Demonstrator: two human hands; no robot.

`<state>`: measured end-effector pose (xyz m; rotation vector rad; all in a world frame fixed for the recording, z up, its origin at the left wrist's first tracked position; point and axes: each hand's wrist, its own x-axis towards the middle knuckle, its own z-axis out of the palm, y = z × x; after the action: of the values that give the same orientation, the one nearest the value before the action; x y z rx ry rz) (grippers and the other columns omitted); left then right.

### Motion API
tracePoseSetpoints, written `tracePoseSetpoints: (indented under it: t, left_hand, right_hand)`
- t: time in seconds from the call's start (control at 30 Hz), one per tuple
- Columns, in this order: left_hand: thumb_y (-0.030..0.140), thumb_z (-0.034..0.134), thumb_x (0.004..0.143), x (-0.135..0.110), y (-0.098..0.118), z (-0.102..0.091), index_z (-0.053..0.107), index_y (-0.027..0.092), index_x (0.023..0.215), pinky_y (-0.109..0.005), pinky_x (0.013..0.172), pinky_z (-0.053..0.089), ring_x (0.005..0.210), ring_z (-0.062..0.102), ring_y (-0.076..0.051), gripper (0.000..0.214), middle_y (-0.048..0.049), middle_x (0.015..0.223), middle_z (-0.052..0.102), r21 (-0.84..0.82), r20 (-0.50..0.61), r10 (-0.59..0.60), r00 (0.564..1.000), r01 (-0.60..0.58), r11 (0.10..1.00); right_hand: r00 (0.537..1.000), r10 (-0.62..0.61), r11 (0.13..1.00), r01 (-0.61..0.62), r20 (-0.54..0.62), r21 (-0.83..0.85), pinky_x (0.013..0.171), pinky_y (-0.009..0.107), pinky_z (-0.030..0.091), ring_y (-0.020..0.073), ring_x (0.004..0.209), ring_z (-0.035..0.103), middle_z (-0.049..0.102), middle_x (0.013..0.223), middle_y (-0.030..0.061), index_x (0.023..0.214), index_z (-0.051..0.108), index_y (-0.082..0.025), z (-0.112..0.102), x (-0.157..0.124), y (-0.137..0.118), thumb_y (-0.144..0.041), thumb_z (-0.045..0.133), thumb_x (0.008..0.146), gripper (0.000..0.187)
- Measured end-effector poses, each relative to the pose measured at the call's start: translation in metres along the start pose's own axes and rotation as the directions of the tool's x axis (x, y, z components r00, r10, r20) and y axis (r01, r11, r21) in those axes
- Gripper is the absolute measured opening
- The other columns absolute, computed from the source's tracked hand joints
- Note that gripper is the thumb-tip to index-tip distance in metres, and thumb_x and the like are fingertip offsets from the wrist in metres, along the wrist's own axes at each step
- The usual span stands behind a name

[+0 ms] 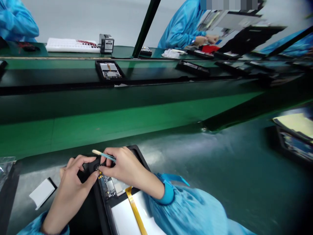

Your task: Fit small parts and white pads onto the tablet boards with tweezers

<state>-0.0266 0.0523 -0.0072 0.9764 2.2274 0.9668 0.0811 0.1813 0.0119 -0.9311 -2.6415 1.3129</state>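
Observation:
An opened tablet-like device [127, 209] lies in a black tray at the bottom of the view, showing a white panel, a circuit board [110, 187] and a yellow flex strip [135, 210]. My right hand [124, 168] holds a thin blue-handled swab [104, 154] between its fingers, with the fingertips pressed near the board's top edge. My left hand [73, 182] rests on the tray's upper left corner, its fingertips touching a small black part [94, 166] beside the right hand's fingers.
A white card [42, 193] lies left of the tray. A green conveyor belt [122, 120] runs across the middle, carrying another opened device [110, 71]. Further back stand a white tray [72, 45] and a small grey box [106, 43]. Two people in blue coats work beyond.

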Motion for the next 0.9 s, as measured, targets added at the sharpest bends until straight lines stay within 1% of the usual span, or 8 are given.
tracePoseSetpoints:
  t: [0.1, 0.27, 0.4, 0.53, 0.67, 0.77, 0.83, 0.9]
  left_hand:
    - [0.044, 0.057, 0.067, 0.000, -0.001, 0.001, 0.066, 0.033, 0.089, -0.038, 0.076, 0.031, 0.074, 0.045, -0.021, 0.027, 0.0027, 0.070, 0.051, -0.002, -0.001, -0.001, 1.000, 0.001, 1.000]
    - [0.044, 0.056, 0.068, -0.001, -0.001, 0.001, 0.065, 0.032, 0.088, -0.038, 0.077, 0.031, 0.077, 0.045, -0.021, 0.024, 0.0021, 0.077, 0.057, -0.010, 0.003, 0.015, 1.000, -0.015, 1.000]
    - [0.047, 0.055, 0.069, -0.002, 0.000, 0.001, 0.065, 0.032, 0.088, -0.039, 0.076, 0.031, 0.078, 0.046, -0.023, 0.025, 0.0019, 0.073, 0.054, 0.011, 0.008, 0.002, 1.000, -0.002, 1.000]
    - [0.042, 0.055, 0.070, -0.003, 0.000, 0.002, 0.063, 0.032, 0.089, -0.039, 0.078, 0.032, 0.080, 0.047, -0.022, 0.023, 0.0016, 0.081, 0.058, 0.006, 0.010, 0.024, 1.000, -0.024, 1.000]
    - [0.039, 0.054, 0.072, -0.002, -0.001, 0.003, 0.060, 0.028, 0.079, -0.037, 0.077, 0.033, 0.082, 0.048, -0.022, 0.015, 0.0015, 0.080, 0.058, 0.013, -0.005, 0.060, 0.998, -0.060, 0.998]
    - [0.040, 0.054, 0.073, -0.003, -0.001, 0.003, 0.060, 0.028, 0.083, -0.038, 0.078, 0.033, 0.082, 0.049, -0.022, 0.017, 0.0016, 0.083, 0.060, 0.036, 0.011, 0.065, 0.998, -0.066, 0.997]
    - [0.040, 0.054, 0.074, -0.004, -0.001, 0.002, 0.061, 0.029, 0.088, -0.039, 0.080, 0.031, 0.083, 0.048, -0.022, 0.020, 0.0017, 0.087, 0.061, 0.055, 0.016, 0.062, 0.998, -0.062, 0.997]
    - [0.041, 0.053, 0.075, -0.004, -0.001, 0.001, 0.061, 0.030, 0.090, -0.040, 0.081, 0.030, 0.084, 0.048, -0.022, 0.020, 0.0016, 0.089, 0.061, 0.061, 0.018, 0.063, 0.998, -0.064, 0.996]
  right_hand:
    - [0.996, -0.082, 0.997, 0.082, 0.031, -0.004, 0.052, 0.020, 0.033, 0.0070, 0.049, 0.050, 0.060, 0.057, -0.0068, 0.069, 0.066, -0.018, -0.002, 0.000, 0.002, -0.013, 0.070, 0.066, 0.007]
    - [0.993, -0.108, 0.994, 0.109, 0.048, -0.030, 0.051, 0.019, 0.034, 0.0078, 0.050, 0.052, 0.061, 0.057, -0.0056, 0.067, 0.067, -0.017, -0.005, 0.000, 0.002, -0.011, 0.071, 0.065, 0.007]
    - [0.992, -0.104, 0.992, 0.108, 0.066, -0.064, 0.052, 0.019, 0.034, 0.0085, 0.051, 0.054, 0.063, 0.058, -0.0044, 0.067, 0.067, -0.017, -0.005, 0.001, -0.001, -0.010, 0.070, 0.066, 0.007]
    - [0.995, -0.059, 0.972, 0.077, 0.085, -0.224, 0.051, 0.021, 0.029, 0.0108, 0.055, 0.055, 0.065, 0.061, -0.0028, 0.070, 0.066, -0.018, -0.004, -0.002, -0.010, -0.013, 0.069, 0.067, 0.007]
    - [0.986, -0.116, 0.907, 0.154, 0.119, -0.391, 0.048, 0.025, 0.019, 0.0129, 0.057, 0.054, 0.067, 0.069, 0.0003, 0.074, 0.065, -0.017, -0.004, -0.003, -0.015, -0.016, 0.065, 0.073, 0.002]
    - [0.978, -0.152, 0.937, 0.189, 0.142, -0.296, 0.050, 0.024, 0.023, 0.0119, 0.059, 0.054, 0.067, 0.068, -0.0015, 0.072, 0.064, -0.018, -0.006, 0.001, -0.011, -0.013, 0.065, 0.072, 0.005]
    - [0.976, -0.143, 0.967, 0.173, 0.166, -0.187, 0.051, 0.022, 0.028, 0.0110, 0.059, 0.055, 0.066, 0.066, -0.0029, 0.070, 0.063, -0.018, -0.008, 0.003, -0.007, -0.011, 0.065, 0.070, 0.007]
    - [0.975, -0.133, 0.973, 0.162, 0.176, -0.163, 0.052, 0.021, 0.029, 0.0109, 0.059, 0.055, 0.065, 0.064, -0.0031, 0.069, 0.062, -0.017, -0.009, 0.004, -0.006, -0.011, 0.066, 0.069, 0.007]
